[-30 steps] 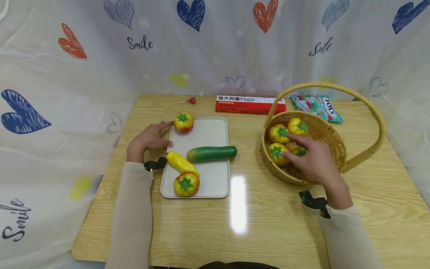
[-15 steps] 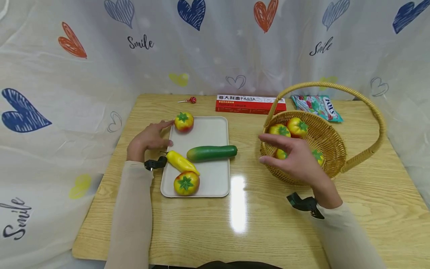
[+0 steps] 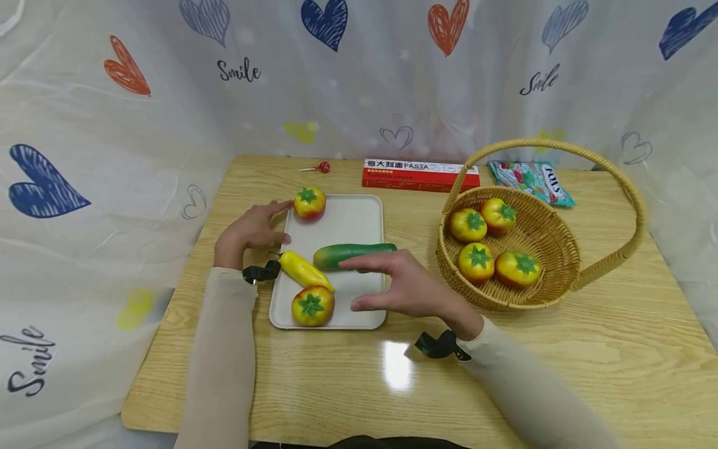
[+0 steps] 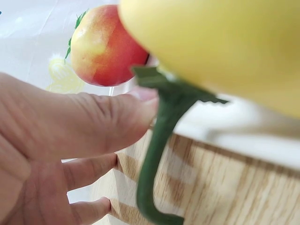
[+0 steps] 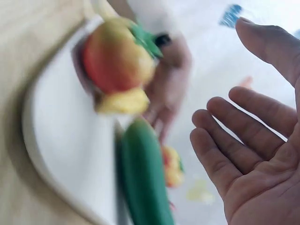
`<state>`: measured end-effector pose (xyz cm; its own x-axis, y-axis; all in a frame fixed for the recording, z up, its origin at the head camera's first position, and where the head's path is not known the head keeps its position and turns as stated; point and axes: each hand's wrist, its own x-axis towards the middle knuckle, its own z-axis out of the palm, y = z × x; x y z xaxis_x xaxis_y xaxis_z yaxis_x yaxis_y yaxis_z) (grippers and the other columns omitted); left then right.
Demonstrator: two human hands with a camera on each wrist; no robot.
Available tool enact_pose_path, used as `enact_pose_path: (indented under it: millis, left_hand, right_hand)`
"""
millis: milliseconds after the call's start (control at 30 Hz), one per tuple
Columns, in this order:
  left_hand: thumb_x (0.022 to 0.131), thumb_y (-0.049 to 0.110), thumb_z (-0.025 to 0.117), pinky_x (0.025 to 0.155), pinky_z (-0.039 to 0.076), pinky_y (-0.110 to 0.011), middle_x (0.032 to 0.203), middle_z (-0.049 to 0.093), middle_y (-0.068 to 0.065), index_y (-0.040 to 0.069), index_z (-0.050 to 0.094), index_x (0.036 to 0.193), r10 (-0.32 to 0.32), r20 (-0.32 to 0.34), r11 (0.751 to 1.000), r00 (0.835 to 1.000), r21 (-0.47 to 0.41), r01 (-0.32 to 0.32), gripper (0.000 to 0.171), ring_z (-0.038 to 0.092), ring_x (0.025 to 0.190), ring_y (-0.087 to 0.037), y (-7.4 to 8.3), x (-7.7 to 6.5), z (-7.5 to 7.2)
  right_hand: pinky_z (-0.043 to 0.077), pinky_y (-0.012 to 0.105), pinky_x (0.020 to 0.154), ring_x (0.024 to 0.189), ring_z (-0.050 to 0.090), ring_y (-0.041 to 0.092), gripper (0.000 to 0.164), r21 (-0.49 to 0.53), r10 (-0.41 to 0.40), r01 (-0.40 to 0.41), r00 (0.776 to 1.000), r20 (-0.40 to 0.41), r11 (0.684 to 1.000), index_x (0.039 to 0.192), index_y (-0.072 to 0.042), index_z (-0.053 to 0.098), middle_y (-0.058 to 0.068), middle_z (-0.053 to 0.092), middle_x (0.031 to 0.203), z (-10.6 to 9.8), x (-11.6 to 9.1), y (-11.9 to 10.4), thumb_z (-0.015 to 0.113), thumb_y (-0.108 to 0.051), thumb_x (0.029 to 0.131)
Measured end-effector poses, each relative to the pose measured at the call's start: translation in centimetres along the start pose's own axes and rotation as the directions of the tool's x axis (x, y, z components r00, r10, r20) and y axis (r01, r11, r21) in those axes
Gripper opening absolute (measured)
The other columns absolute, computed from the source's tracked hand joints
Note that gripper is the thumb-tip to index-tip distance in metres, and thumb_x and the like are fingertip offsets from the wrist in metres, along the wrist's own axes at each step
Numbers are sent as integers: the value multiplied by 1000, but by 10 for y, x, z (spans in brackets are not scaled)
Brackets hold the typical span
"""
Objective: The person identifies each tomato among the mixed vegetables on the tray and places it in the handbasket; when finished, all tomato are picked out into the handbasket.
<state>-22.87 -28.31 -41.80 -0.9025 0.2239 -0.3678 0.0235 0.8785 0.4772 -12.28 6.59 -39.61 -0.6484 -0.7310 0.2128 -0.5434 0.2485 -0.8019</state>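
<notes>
My left hand (image 3: 255,227) rests at the left edge of the white tray (image 3: 350,218), thumb at the rim and fingers spread on the table. Its index fingertip is right at a red-yellow toy tomato (image 3: 310,203) in the tray's far corner. A yellow pepper (image 3: 303,272) lies close to it, its green stem (image 4: 161,126) near the thumb in the left wrist view. A second tomato (image 3: 313,305) sits at the near left corner, and a green cucumber (image 3: 331,255) lies across the tray. My right hand (image 3: 406,285), fingers parted and holding nothing, hovers over the tray's right side, overlapping the cucumber's end.
On the right stands a wicker basket (image 3: 561,249) with a tall arched handle (image 3: 636,206), holding several tomatoes (image 3: 475,262). Behind are a red pasta box (image 3: 415,176), a turquoise candy bag (image 3: 533,181) and a lollipop (image 3: 322,167). A printed curtain (image 3: 359,93) borders the table.
My right hand has let go of a tomato in the basket and swung left, out over the tray. My left hand has stayed in place.
</notes>
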Motion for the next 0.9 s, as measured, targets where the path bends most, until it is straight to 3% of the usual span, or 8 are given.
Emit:
enact_pose_path:
  millis: [167,333,633,900]
  left_hand:
    - [91,28,74,116,14,-74,167,15,-19,29,26,160,4,3,1000,1000,10,-4,85,4,150,-56,1,-1,0]
    - [91,28,74,115,14,-75,167,14,-20,29,25,160,11,3,1000,1000,9,-11,85,3,150,-56,2,-1,0]
    - [91,30,74,115,15,-75,167,14,-20,31,25,161,15,0,1000,1000,24,-15,85,3,149,-58,-1,3,0]
    - [91,31,74,116,15,-74,167,15,-20,30,25,161,4,0,1000,1000,27,-4,85,6,150,-55,-1,4,1]
  right_hand:
    - [50,29,106,125,59,6,61,7,-38,38,996,78,999,136,-26,63,-11,64,136,35,22,7,82,-45,82]
    - [44,28,111,129,53,0,62,-43,-27,34,989,147,998,138,-23,62,-9,63,138,55,34,12,81,-42,84]
    - [43,26,112,129,54,4,61,-161,-20,48,986,166,986,138,-18,61,-8,62,139,62,39,13,82,-34,84]
    - [43,25,112,126,55,5,58,-233,-49,93,981,188,968,134,-21,63,-9,64,134,64,38,16,84,-31,82]
